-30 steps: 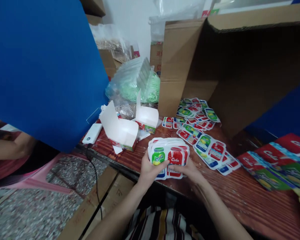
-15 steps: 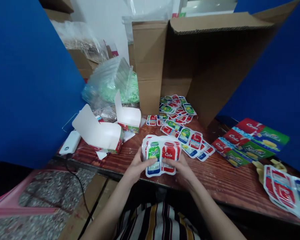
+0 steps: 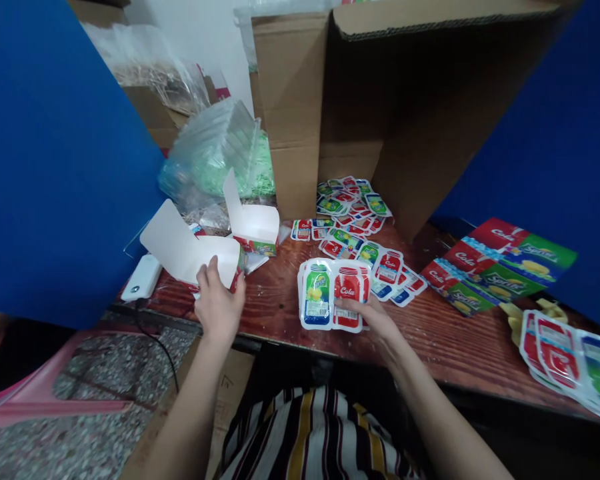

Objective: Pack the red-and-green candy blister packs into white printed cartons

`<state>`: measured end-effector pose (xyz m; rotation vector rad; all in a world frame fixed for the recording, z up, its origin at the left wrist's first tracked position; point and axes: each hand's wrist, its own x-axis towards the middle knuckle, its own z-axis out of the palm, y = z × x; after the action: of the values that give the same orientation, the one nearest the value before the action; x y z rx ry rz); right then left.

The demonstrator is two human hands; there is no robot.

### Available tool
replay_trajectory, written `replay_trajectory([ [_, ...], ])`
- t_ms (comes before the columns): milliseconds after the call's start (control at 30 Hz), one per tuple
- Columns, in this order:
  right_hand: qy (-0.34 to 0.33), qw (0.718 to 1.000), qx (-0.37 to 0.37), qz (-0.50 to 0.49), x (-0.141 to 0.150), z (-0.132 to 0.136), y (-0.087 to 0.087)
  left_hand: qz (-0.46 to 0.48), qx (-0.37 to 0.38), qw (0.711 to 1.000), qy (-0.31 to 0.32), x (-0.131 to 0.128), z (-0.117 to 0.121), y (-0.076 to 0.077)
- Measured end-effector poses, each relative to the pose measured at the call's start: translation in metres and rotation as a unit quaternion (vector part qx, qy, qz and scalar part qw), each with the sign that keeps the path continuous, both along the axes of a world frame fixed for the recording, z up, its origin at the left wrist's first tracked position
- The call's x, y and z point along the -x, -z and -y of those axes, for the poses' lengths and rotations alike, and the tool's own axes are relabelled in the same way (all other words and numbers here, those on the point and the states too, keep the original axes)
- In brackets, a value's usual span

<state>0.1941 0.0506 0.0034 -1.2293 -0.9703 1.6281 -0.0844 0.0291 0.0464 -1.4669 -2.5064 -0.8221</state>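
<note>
A stack of drink-shaped pouches [image 3: 333, 293], green and red "Cola" on top, rests on the wooden table [image 3: 455, 347]. My right hand [image 3: 375, 320] holds its lower right corner, fingers closed on it. My left hand [image 3: 219, 303] has reached left to an open white carton [image 3: 190, 250] and touches its near edge, fingers curled around it. A second open white carton [image 3: 253, 227] stands just behind.
Loose pouches [image 3: 360, 230] lie scattered toward a big open cardboard box [image 3: 360, 107]. Flat printed cartons [image 3: 500, 267] and more pouches [image 3: 570, 363] are at the right. A bag of green shred [image 3: 220, 157], a white power bank [image 3: 143, 277] and blue panels [image 3: 55, 153] stand left.
My left hand let go of the pouch stack and moved left to the white carton. The stack now sits on the table under my right hand.
</note>
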Motion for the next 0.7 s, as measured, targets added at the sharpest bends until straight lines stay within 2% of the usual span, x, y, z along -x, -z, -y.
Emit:
replay_trajectory([
  [100, -0.007, 1.000, -0.015, 0.004, -0.003, 0.004, -0.007, -0.024, 0.151, 0.988, 0.009, 0.025, -0.001, 0.005],
  [167, -0.017, 1.000, -0.027, 0.003, -0.008, 0.007, -0.012, -0.038, 0.168, 0.985, 0.028, 0.033, 0.006, 0.011],
  [300, 0.003, 0.999, -0.034, 0.034, -0.025, 0.011, -0.022, -0.071, 0.112, 0.986, 0.103, 0.026, 0.038, 0.019],
  [467, 0.049, 0.996, -0.040, 0.054, -0.049, 0.014, -0.045, -0.018, 0.032, 0.962, 0.272, -0.002, 0.077, 0.023],
  [600, 0.073, 0.995, -0.051, 0.041, -0.054, 0.020, -0.073, 0.015, 0.019, 0.928, 0.371, -0.013, 0.080, 0.027],
  [700, 0.059, 0.996, -0.058, 0.015, -0.045, 0.024, -0.091, 0.056, -0.016, 0.914, 0.402, -0.016, 0.071, 0.022],
])
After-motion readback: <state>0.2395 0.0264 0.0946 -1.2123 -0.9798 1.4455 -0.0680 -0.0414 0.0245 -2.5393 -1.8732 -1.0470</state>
